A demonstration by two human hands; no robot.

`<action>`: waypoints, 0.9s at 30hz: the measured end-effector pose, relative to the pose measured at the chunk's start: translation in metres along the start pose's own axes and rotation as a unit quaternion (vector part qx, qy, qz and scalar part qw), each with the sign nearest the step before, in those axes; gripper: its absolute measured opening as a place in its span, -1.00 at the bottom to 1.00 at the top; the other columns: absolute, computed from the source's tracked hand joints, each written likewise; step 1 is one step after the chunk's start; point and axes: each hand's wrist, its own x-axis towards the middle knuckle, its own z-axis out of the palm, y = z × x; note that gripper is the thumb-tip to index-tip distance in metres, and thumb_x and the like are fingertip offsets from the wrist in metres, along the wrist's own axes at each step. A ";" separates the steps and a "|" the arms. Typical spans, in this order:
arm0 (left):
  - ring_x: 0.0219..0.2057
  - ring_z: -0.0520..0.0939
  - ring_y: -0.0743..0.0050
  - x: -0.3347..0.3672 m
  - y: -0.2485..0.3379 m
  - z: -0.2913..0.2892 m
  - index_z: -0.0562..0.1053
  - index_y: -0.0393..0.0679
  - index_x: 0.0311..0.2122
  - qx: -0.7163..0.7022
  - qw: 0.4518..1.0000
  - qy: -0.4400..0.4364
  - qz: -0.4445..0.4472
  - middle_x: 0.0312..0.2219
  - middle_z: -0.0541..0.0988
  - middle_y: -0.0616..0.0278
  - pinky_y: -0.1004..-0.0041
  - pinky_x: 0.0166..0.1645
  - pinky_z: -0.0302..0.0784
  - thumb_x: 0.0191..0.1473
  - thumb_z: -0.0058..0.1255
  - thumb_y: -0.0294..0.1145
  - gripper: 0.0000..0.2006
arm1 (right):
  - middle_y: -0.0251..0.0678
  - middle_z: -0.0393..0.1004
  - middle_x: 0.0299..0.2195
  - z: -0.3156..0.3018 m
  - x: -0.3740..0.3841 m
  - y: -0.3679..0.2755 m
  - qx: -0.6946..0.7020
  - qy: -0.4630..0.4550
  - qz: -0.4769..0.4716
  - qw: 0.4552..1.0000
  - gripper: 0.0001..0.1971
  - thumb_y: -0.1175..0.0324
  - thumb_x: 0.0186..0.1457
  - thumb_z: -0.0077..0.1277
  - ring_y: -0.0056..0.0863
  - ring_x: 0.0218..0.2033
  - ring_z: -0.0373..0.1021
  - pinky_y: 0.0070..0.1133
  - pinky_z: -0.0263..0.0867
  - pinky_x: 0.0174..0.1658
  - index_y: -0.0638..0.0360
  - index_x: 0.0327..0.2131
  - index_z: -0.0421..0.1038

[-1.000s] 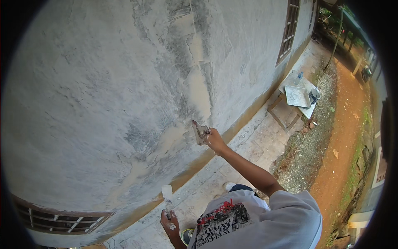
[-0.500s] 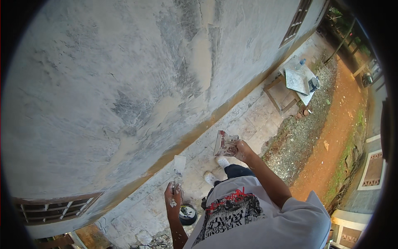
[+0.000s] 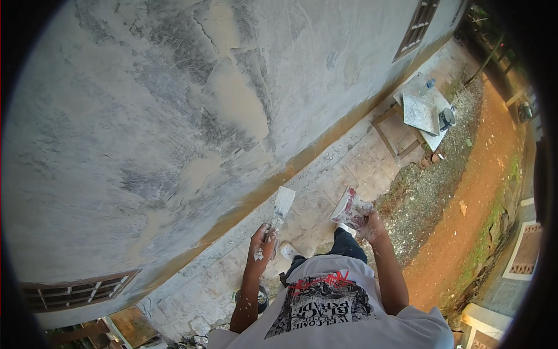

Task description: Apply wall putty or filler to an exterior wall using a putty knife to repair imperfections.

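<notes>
Item 1: putty knife point(image 3: 284, 202), blade smeared white. Handle clasped in the left grip point(image 3: 263, 242); blade juts ahead and slightly right of it.
Item 2: wide scraper point(image 3: 351, 207), stained red and white. Clasped in the right grip point(image 3: 371, 227); broad edge ahead and left of it, apart from item 1.
Item 3: grey wall point(image 3: 314, 87) with pale filler patches point(image 3: 235, 96), ahead and left of both grips.
Item 4: worktop point(image 3: 433, 141), well ahead and right of the right grip, bearing 1 shallow tray point(image 3: 419, 113), 1 dark pot point(image 3: 446, 118), 1 bottle point(image 3: 429, 85).
Item 5: round dark container point(image 3: 263, 298), behind the left grip, partly hidden.
</notes>
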 end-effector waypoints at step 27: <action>-0.75 0.38 0.70 0.333 0.016 0.558 0.32 -0.33 -0.06 0.154 0.962 -0.224 -0.029 -0.67 0.42 0.33 0.62 -0.69 0.29 0.17 -0.07 -0.26 -0.65 | -0.15 0.45 -0.11 -0.312 0.083 -0.509 0.162 0.082 -0.107 0.977 -0.71 0.40 0.08 -0.08 -0.19 -0.12 0.41 -0.11 0.38 -0.09 0.19 -0.09 0.35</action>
